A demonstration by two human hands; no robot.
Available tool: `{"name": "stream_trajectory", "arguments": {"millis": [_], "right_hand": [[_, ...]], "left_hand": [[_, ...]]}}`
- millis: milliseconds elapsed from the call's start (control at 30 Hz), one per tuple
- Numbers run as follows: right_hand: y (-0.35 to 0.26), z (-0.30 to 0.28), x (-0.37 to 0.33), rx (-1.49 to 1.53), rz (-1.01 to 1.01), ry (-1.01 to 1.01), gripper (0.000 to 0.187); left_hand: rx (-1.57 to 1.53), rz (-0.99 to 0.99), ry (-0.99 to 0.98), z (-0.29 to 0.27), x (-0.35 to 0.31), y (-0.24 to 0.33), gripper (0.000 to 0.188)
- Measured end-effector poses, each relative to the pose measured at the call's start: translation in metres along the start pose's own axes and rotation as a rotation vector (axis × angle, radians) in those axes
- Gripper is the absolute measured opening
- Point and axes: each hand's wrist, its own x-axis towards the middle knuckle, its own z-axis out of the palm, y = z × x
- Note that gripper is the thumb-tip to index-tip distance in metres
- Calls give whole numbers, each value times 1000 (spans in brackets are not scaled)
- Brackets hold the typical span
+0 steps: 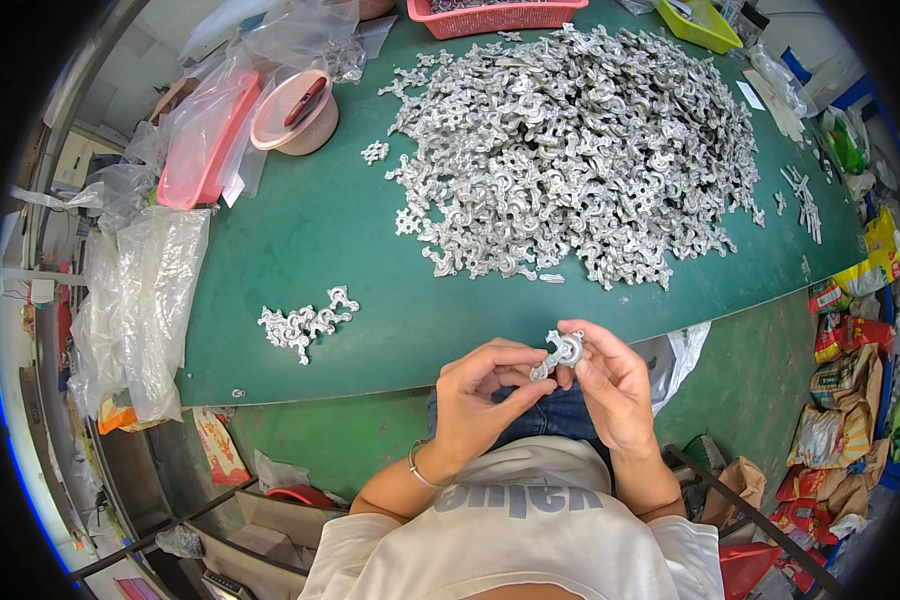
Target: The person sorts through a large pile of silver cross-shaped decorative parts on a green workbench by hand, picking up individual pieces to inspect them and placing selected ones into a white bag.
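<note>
Between my two hands, just over the table's near edge, is a small silvery metal casting (564,349) with a round ring-like middle and short arms. The fingers of my left hand (490,390) pinch its lower left end. From the other side, the thumb and fingers of my right hand (612,385) grip it by the ring. A large heap of similar metal castings (580,150) covers the far middle and right of the green table (390,340). To the left of my hands lies a small group of the same castings (305,322).
At the far left stand a pink bowl (295,135) holding a red-handled tool and a pink tray (206,145) partly under plastic. Clear plastic bags (155,300) hang over the left edge. A red basket (495,18) and a yellow-green basket (700,25) are at the back.
</note>
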Motion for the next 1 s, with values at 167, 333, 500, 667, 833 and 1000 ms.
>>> {"name": "stream_trajectory", "arguments": {"millis": [167, 333, 500, 667, 833, 1000], "right_hand": [[1, -1, 0, 9, 8, 0, 39], [1, -1, 1, 41, 16, -19, 41], [3, -5, 1, 73, 6, -79, 36], [3, -5, 1, 81, 8, -85, 36], [1, -4, 0, 87, 13, -94, 36], [1, -5, -1, 79, 8, -107, 36]], "left_hand": [[-9, -8, -4, 0, 0, -1, 26], [-34, -12, -6, 0, 0, -1, 26], [-22, -16, -15, -2, -1, 0, 27], [-28, -20, -16, -2, -2, 1, 27], [-33, -3, -36, -3, -4, 0, 28], [-44, -11, -28, -1, -4, 4, 28]]}}
